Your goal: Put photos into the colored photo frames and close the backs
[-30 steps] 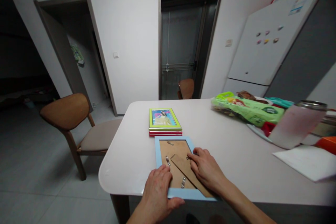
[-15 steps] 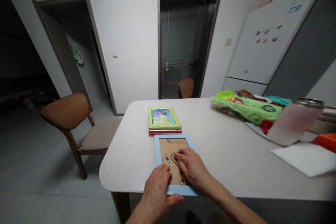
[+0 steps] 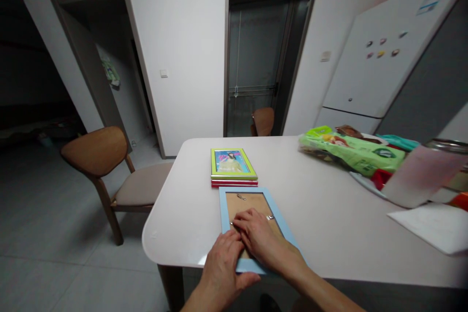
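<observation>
A light blue picture frame (image 3: 276,207) lies face down at the table's near edge, its brown backing board (image 3: 252,201) showing. Around my left hand (image 3: 224,261) is the frame's lower left corner: fingers on the board side, thumb at the near edge. My right hand (image 3: 258,239) bends over the board, its fingertips bunched by the left metal clip (image 3: 231,223), which they mostly cover. Another metal clip (image 3: 269,217) shows at the right edge, and a metal hanger (image 3: 241,197) at the far end. The lower part of the board is hidden under my hands.
Just beyond lies a stack of frames, a green picture frame (image 3: 234,163) on top. Rightward on the white table (image 3: 310,195) are a green plastic package (image 3: 361,151), a pinkish jar (image 3: 424,173) and white paper (image 3: 435,224). A wooden chair (image 3: 98,151) stands left.
My right hand has moved left across the backing board to the left clip, uncovering the clip on the right edge. My left hand keeps its place on the frame. The view has shifted slightly.
</observation>
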Motion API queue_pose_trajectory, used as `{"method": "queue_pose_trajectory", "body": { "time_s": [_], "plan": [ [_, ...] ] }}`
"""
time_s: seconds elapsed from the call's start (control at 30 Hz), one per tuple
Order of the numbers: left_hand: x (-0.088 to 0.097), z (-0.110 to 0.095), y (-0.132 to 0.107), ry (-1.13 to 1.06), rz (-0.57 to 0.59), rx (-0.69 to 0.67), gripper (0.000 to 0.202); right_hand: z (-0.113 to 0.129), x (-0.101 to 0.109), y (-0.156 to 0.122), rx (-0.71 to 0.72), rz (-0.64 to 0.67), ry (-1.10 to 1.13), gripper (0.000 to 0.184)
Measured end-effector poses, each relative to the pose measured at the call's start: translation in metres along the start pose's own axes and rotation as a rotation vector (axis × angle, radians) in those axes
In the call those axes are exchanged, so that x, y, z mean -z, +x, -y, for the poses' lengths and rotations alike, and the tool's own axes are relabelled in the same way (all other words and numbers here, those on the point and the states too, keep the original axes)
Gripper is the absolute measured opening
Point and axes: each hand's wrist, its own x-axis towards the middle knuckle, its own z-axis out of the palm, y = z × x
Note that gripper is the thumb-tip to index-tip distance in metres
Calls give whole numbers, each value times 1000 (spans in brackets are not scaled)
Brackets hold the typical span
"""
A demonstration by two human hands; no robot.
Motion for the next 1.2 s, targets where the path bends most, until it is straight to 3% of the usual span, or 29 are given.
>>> {"method": "queue_pose_trajectory", "body": {
  "time_s": [0.13, 0.3, 0.43, 0.53, 0.73, 0.9, 1.07, 1.2],
  "plan": [
    [1, 0, 0, -16, -2, -2, 50, -1, -5, 1, 17, -12, -20, 20],
    [-3, 4, -3, -11, -41, -19, 50, -13, -8, 6, 23, -30, -17, 25],
    [-9, 8, -5, 16, -95, -19, 46, -34, -5, 25, -175, -134, -50, 27],
    [-9, 8, -6, 34, -98, -18, 44, -49, -4, 44, -303, -138, -80, 23],
    [-4, 1, -4, 57, -50, 55, 43, -65, -12, 67, -433, -157, -108, 23],
    [2, -6, -1, 106, 45, 114, 59, -69, -14, 75, -506, -144, -105, 18],
    [3, -8, -1, 125, 60, 166, 65, -59, 0, 72, -463, -143, -75, 21],
    [3, -8, -1, 84, 50, 182, 52, -42, 20, 35, -271, -92, -10, 20]
  ]
}}
